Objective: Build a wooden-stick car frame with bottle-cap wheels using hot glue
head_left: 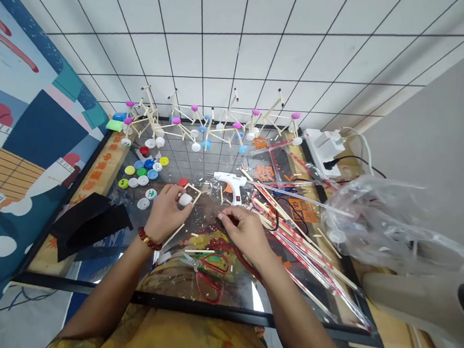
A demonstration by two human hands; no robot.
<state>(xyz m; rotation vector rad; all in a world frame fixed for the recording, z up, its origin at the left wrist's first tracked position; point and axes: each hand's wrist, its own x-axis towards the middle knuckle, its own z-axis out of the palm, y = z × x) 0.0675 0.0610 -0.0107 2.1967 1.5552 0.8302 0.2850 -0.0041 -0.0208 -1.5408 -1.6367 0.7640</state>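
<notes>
My left hand is closed around a white bottle cap, held between thumb and fingers. Beside the cap lies a small frame of thin wooden sticks; whether the two are joined I cannot tell. A red cap rests just beyond my fingertips. My right hand has thumb and forefinger pinched together low over the glass, and anything between them is too small to make out. Past it stands a white glue gun, nozzle toward the left. Red-handled scissors lie open between my forearms.
Several stick models with cap wheels line the back edge. Loose coloured caps cluster at left, near a black folded piece. Bundled sticks in plastic sleeves, a power strip and a clear plastic bag occupy the right.
</notes>
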